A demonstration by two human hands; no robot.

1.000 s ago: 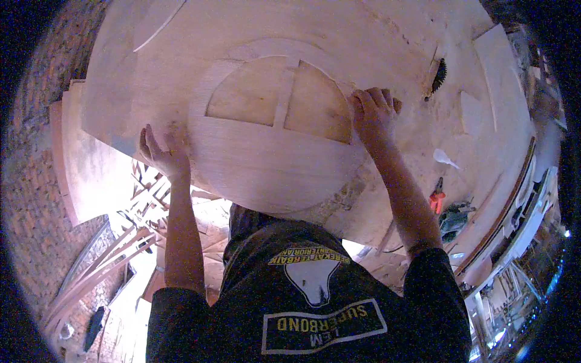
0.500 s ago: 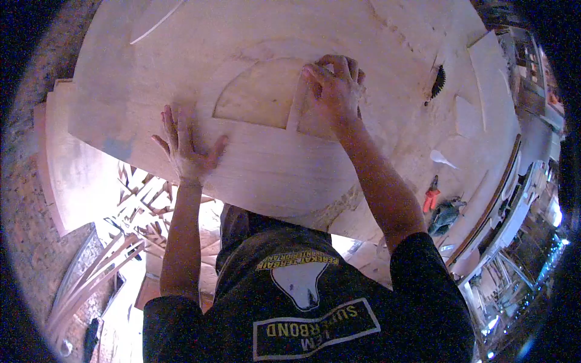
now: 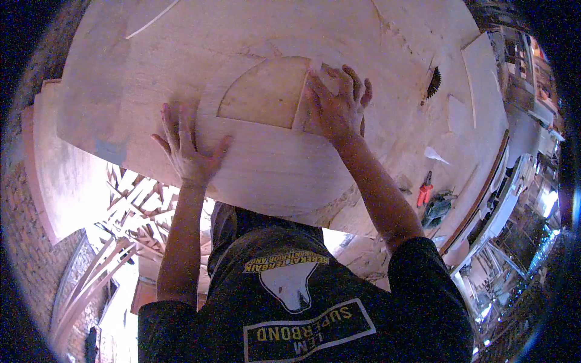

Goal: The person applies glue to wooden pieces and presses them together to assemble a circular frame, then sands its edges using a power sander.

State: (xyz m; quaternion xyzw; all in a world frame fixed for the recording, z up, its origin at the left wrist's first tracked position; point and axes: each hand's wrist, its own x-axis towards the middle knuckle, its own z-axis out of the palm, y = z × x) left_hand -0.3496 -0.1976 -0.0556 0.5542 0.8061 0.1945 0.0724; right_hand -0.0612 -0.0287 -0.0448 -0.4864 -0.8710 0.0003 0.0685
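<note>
A pale plywood board [image 3: 266,166] with a curved lower edge lies on the worktable in front of me. A half-round shape [image 3: 260,97] shows above its straight edge, divided by a narrow wooden strip [image 3: 301,107]. My left hand [image 3: 190,154] lies on the board left of the half-round, palm down, fingers spread. At the strip's right side rests my right hand [image 3: 340,109], fingers apart and slightly bent, its thumb side touching or close to the strip. It covers part of the half-round's right portion.
A toothed saw blade [image 3: 434,83] sticks up through the tabletop on the right. Red-handled pliers [image 3: 425,190] and a dark crumpled item [image 3: 439,209] lie near the right edge. Several wood offcuts [image 3: 142,209] are piled below on the left. A thin strip [image 3: 151,20] lies at the upper left.
My right hand's fingers have loosened and spread from a curled hold near the strip's top. My left hand stays flat on the board. The whole view has shifted slightly.
</note>
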